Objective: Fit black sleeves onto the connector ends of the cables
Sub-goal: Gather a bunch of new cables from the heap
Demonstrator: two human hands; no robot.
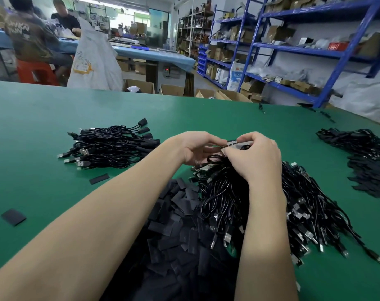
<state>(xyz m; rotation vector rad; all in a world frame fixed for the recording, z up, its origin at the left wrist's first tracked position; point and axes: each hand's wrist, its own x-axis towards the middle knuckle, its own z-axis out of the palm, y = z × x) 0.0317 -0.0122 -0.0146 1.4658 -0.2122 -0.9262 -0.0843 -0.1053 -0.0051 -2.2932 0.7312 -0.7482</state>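
Connector end: we see it raised between both hands above the near heap, a small pale-and-black piece (232, 143); held up, we judge, so a sleeve can be slid on in plain sight.
Left hand (195, 148): fingers curled, pinching the piece from the left.
Right hand (256, 155): fingers bent, tips pinching its right side; whether a sleeve is already on, we cannot tell.
Unsleeved cables (271, 203): tangled heap under the right forearm, close for quick picking.
Loose black sleeves (180, 224): heap touching those cables, under the left forearm.
Finished bundle (110, 144): laid well apart to the left, we judge to keep done work separate.
Stray sleeves: 2, (99, 178) and (13, 217), on the green table (43, 116).
Far-right cable pile (363, 148): at the table's edge.
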